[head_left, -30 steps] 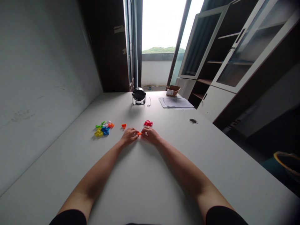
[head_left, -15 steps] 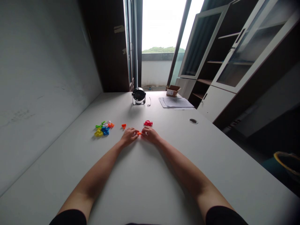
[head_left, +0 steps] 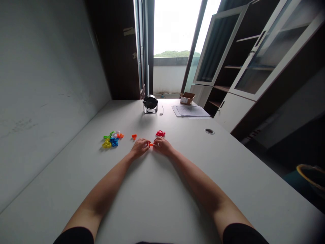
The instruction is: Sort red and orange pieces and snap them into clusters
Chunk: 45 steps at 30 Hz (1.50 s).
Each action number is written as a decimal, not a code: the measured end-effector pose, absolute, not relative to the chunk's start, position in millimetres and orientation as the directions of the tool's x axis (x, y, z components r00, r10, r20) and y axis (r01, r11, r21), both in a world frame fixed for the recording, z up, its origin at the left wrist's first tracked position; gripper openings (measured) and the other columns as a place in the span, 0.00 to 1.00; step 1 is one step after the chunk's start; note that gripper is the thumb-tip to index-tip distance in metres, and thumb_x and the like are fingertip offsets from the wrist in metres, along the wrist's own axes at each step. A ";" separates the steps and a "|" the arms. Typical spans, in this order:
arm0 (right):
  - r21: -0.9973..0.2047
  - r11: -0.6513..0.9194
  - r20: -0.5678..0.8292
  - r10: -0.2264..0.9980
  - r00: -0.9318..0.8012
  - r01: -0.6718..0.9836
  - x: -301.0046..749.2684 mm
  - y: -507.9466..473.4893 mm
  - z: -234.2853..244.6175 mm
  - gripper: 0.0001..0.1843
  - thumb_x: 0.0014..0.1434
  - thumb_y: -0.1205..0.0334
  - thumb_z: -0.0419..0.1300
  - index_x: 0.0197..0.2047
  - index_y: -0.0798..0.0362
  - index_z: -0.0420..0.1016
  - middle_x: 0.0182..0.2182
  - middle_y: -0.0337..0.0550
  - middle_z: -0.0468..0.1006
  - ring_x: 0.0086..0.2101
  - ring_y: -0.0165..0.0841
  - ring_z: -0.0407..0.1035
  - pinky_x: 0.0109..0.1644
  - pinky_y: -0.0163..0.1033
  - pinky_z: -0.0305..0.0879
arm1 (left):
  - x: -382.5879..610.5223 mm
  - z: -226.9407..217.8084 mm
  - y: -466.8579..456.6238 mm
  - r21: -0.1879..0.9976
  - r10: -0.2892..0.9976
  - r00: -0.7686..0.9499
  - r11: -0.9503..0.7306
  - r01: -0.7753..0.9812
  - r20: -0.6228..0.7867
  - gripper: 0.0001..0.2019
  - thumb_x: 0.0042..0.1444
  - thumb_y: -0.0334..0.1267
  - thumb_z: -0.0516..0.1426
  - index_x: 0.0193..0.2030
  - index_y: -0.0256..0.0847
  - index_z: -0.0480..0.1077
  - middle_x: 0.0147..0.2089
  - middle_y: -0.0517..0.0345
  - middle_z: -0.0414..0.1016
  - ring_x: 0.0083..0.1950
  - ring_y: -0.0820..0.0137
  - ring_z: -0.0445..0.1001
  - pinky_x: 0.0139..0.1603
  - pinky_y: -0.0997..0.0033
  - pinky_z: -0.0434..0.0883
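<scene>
Left hand (head_left: 140, 147) and right hand (head_left: 163, 146) half-curled, fingertips pinching a small orange plastic piece (head_left: 151, 144) between them; red plastic piece (head_left: 160, 133) just beyond, multicoloured plastic pieces (head_left: 111, 139) off left.

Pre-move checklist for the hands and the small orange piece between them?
1. left hand and right hand both at the small orange plastic piece: ok
2. Piece firmly pinched: cannot tell, fingers partly hide it
3. red plastic piece apart from the right hand: ok
4. second orange piece apart from the left hand: ok
5. pile of coloured plastic pieces apart from both hands: ok
</scene>
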State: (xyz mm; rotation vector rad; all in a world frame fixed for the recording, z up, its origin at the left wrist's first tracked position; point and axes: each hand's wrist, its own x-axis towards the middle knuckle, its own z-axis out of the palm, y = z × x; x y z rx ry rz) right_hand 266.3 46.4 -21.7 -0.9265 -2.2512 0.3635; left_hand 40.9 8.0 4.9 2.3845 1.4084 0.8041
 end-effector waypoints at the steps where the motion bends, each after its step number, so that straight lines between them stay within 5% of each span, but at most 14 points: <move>1: -0.477 0.709 0.476 0.705 -0.526 0.519 266.3 46.5 -21.7 0.08 0.62 0.55 0.64 0.36 0.50 0.79 0.37 0.45 0.76 0.41 0.36 0.68 0.47 0.41 0.65 | 40.9 5.0 8.0 0.479 0.865 0.379 -0.499 0.722 0.329 0.12 0.58 0.38 0.58 0.48 0.46 0.76 0.46 0.53 0.77 0.49 0.62 0.72 0.53 0.62 0.68; 45: -0.487 0.714 0.490 0.701 -0.519 0.503 266.8 45.8 -21.3 0.05 0.61 0.59 0.64 0.39 0.51 0.79 0.36 0.44 0.75 0.41 0.37 0.67 0.46 0.43 0.65 | 39.5 5.4 9.4 0.482 0.859 0.399 -0.511 0.711 0.321 0.10 0.61 0.41 0.56 0.44 0.46 0.78 0.46 0.54 0.76 0.49 0.62 0.71 0.53 0.63 0.67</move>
